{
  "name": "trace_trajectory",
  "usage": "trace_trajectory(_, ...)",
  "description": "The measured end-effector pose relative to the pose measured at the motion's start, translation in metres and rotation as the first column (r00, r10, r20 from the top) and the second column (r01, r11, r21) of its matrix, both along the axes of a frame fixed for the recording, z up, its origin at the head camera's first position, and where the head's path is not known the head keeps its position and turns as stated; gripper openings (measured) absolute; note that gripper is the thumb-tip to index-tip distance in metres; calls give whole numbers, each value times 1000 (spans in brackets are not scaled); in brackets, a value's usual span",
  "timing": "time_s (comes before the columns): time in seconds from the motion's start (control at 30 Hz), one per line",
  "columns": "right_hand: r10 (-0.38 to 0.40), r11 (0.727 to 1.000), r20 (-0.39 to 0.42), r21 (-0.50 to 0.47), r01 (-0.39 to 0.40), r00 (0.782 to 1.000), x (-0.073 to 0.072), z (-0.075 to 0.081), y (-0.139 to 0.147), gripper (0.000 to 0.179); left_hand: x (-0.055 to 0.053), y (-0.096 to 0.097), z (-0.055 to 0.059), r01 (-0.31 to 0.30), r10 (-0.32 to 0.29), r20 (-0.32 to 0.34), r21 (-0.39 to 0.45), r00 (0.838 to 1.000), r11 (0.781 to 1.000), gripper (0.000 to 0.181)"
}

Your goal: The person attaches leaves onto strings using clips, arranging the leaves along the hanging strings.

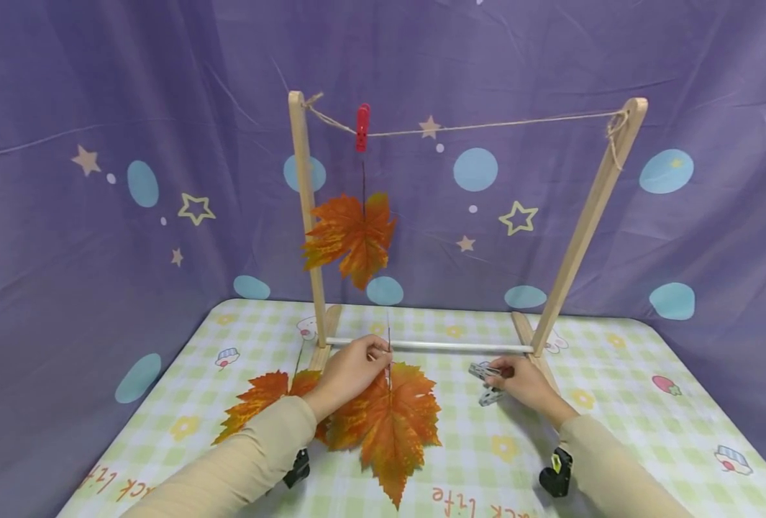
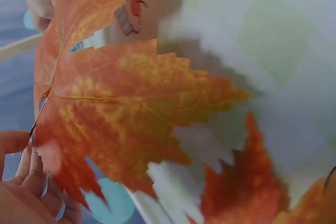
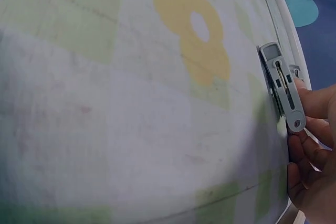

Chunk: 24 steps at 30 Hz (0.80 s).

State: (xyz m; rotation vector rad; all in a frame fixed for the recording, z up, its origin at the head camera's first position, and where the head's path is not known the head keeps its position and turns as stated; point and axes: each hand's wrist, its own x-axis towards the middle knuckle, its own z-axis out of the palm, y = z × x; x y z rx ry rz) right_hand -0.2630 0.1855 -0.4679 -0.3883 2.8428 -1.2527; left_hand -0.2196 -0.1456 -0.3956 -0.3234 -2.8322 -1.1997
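Over the table point(image 1: 460, 421), our left hand point(image 1: 352, 368) pinches the stem point(image 1: 390, 338), probably the best spot on this light-looking leaf point(image 1: 392, 424); our right hand point(image 1: 526, 384) grips a gray clip point(image 1: 482, 370).

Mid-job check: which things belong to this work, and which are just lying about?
In the job, apparently: left hand, held leaf, leaf at left, right hand, gray clips, hanging leaf, red clip, string, wooden frame.

Just surroundings: patterned tablecloth, purple curtain.

The head view looks forward and down over the table point(image 1: 616, 414) from farther back; the 2 wrist views sit close, turned sideways — the left sharing the held leaf point(image 1: 395, 424) with it, the right a grey clip point(image 3: 283, 87).
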Motion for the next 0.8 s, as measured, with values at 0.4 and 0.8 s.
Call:
trace_trajectory(0.4,-17,1000,9,-9,17,1000,5,7,-3,29,6,5,26,22,-18,-130,36,991,999,11)
trace_trajectory(0.8,-18,1000,-19,-11,18,1000,6,4,-2,28,10,0,50,39,-32,-201,28,979,999,10)
